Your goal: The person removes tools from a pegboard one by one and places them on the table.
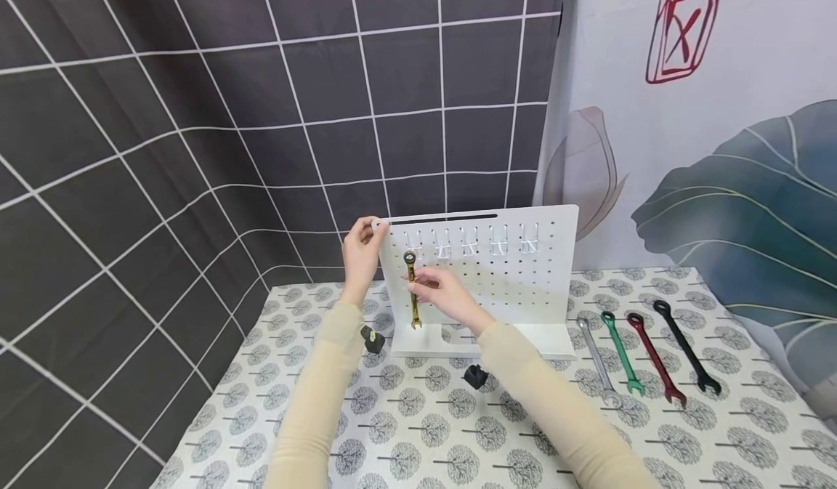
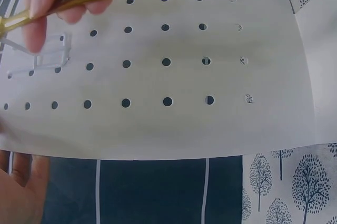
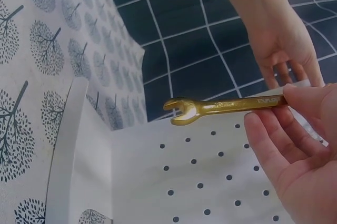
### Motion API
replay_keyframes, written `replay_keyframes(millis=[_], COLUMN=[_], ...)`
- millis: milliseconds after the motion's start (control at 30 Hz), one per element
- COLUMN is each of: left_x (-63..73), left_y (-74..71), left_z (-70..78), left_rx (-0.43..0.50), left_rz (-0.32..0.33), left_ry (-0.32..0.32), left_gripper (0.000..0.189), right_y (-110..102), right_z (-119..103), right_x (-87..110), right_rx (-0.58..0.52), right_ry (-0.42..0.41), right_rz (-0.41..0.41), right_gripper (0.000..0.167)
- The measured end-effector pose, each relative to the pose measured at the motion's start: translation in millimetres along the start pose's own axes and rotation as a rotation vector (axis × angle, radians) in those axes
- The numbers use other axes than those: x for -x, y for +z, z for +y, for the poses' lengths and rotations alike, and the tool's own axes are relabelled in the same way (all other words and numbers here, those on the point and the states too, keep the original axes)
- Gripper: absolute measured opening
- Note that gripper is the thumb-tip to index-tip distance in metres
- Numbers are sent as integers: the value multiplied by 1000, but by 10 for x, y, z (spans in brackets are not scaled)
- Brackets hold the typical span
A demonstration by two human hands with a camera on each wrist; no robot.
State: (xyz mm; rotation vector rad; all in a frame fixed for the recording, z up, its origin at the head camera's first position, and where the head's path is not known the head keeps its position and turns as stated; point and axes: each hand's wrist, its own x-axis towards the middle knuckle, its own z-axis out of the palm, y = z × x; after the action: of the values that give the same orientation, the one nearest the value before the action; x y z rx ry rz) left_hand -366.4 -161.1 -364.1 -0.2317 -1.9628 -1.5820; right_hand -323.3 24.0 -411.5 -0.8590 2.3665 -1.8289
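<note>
A gold combination wrench (image 1: 413,296) hangs upright in front of a white pegboard stand (image 1: 484,278), its ring end up and open jaw down. My right hand (image 1: 450,294) pinches it mid-shaft between thumb and fingers; the right wrist view shows the grip on the gold shaft (image 3: 231,105). With my left hand (image 1: 362,251) I pinch the upper left corner of the pegboard. The wrench's ring end is close to the leftmost wire hook (image 1: 413,240); whether they touch I cannot tell.
Several more wire hooks (image 1: 500,240) line the board's upper part. To the right lie a silver wrench (image 1: 596,354), a green wrench (image 1: 623,351), a red wrench (image 1: 656,357) and a black wrench (image 1: 686,345). Small black objects (image 1: 374,341) appear near the forearms. A dark grid curtain (image 1: 405,147) hangs behind.
</note>
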Motion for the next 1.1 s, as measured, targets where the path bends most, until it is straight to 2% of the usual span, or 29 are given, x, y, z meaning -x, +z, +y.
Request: replay_keyframes(millis=[200, 467, 700, 967, 1100], left_x=[2, 8, 20, 22, 11], left_y=[9, 12, 7, 4, 5], left_z=[15, 12, 8, -4, -4], left_rx=[1, 10, 9, 3, -7], left_rz=[4, 5, 7, 6, 7], left_ry=[-3, -2, 1, -7, -6], left_gripper=[31, 31, 31, 32, 32], right_y=[-21, -17, -46, -182, -296], right_z=[-64, -158, -209, -264, -315], right_x=[48, 103, 155, 256, 323], right_rx=[35, 19, 15, 54, 72], right_ry=[-9, -18, -23, -5, -25], right_rz=[-9, -10, -20, 13, 35], right_gripper=[31, 28, 31, 32, 32])
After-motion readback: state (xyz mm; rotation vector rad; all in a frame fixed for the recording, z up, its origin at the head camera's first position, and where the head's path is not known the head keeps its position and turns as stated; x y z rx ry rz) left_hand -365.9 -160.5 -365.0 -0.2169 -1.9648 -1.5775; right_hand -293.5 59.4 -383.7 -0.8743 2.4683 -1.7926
